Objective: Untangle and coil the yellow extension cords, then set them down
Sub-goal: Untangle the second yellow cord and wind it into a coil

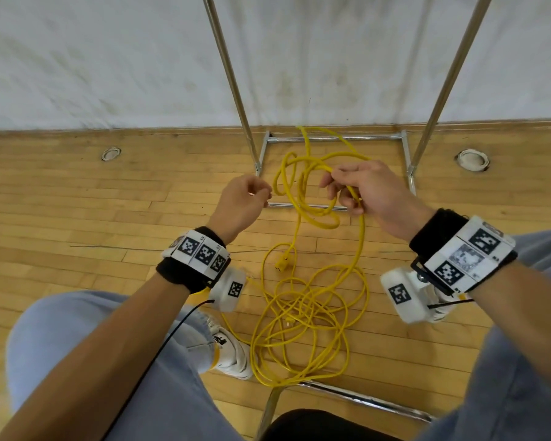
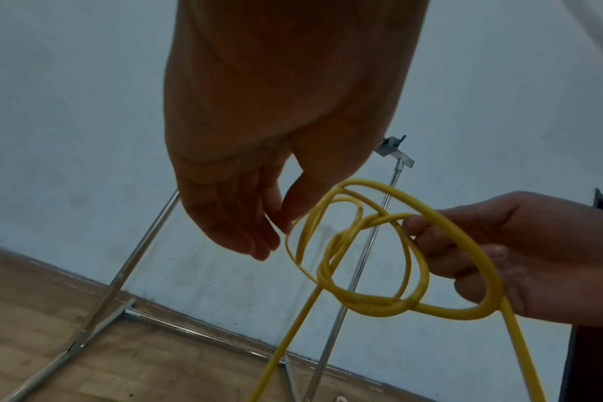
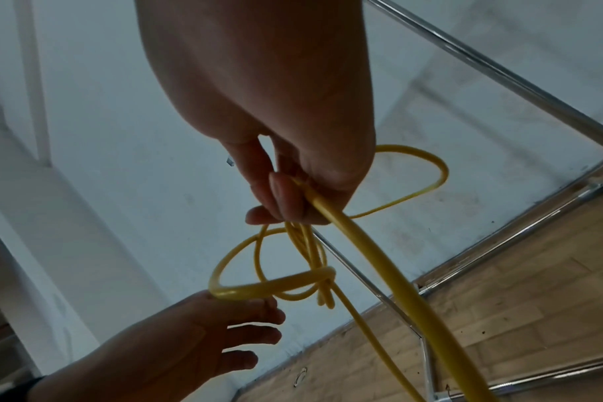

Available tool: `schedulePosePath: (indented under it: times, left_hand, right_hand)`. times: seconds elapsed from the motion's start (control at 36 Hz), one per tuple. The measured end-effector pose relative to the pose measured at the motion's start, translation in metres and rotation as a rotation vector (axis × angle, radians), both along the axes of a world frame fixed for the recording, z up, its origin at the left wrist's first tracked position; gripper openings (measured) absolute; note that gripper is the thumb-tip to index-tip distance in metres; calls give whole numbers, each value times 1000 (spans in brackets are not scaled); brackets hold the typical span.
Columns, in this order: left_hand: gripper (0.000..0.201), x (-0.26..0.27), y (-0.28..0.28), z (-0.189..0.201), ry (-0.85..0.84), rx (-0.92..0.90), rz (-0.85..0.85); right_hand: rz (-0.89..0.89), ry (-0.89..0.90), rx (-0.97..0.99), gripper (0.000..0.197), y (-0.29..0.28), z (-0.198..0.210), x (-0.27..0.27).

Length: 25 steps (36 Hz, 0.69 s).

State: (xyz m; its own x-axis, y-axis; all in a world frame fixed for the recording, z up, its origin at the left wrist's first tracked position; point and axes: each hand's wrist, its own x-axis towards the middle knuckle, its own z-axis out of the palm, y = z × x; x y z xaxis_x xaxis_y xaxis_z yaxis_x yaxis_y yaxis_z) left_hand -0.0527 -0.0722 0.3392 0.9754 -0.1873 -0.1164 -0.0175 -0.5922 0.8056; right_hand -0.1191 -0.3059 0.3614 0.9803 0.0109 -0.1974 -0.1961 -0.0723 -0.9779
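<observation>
My right hand (image 1: pixel 336 186) grips a small bunch of loops of the yellow extension cord (image 1: pixel 295 192) at chest height; its fingers (image 3: pixel 286 201) are curled round several strands. The knotted loops (image 2: pixel 372 272) hang between both hands. My left hand (image 1: pixel 266 195) is beside them with its fingers (image 2: pixel 258 239) loosely extended, the thumb side touching the left edge of a loop (image 3: pixel 224 292). From the right hand the cord drops to a tangled pile (image 1: pixel 309 326) on the wooden floor between my feet. A yellow plug end (image 1: pixel 282 265) lies above that pile.
A chrome rack stands ahead, its base bars (image 1: pixel 331 139) on the floor under the held loops and its two poles (image 1: pixel 233 81) rising against the white wall. A chrome chair frame (image 1: pixel 347 396) and my white shoe (image 1: pixel 233 351) border the pile. Two round floor sockets (image 1: pixel 111 153) lie off to the sides.
</observation>
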Motion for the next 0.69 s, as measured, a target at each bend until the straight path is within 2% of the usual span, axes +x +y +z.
schedulePosePath:
  times: [0.11,0.19,0.25,0.31,0.39,0.47,0.53,0.64,0.69]
  left_hand:
    - [3,-1,-1,1,-39,66,-60]
    - [8,-4,-1,-5,74,122,-130]
    - [17,-5,0,-13,221,132,-164]
    - [28,-5,0,-24,281,165,-191]
    - [43,-8,-7,-43,234,199,-211]
    - [52,-17,-16,-60,221,142,-224]
    - [49,-21,-21,-70,164,122,-262]
    - [17,-23,-30,-79,105,15,-310]
    - [12,-23,-34,-81,117,-42,-290]
  right_hand:
    - [36,-28,37,30,0,2,0]
    - [50,-46,93,30,0,4,0]
    - [64,-55,136,29,0,6,1]
    - [79,-63,172,29,0,9,0]
    - [97,-82,206,28,1,13,-2]
    - [107,-107,246,28,3,18,-3]
    - [114,-121,283,28,4,21,-5]
    - [131,-133,339,28,3,26,-6]
    - [133,-134,346,28,1,27,-6]
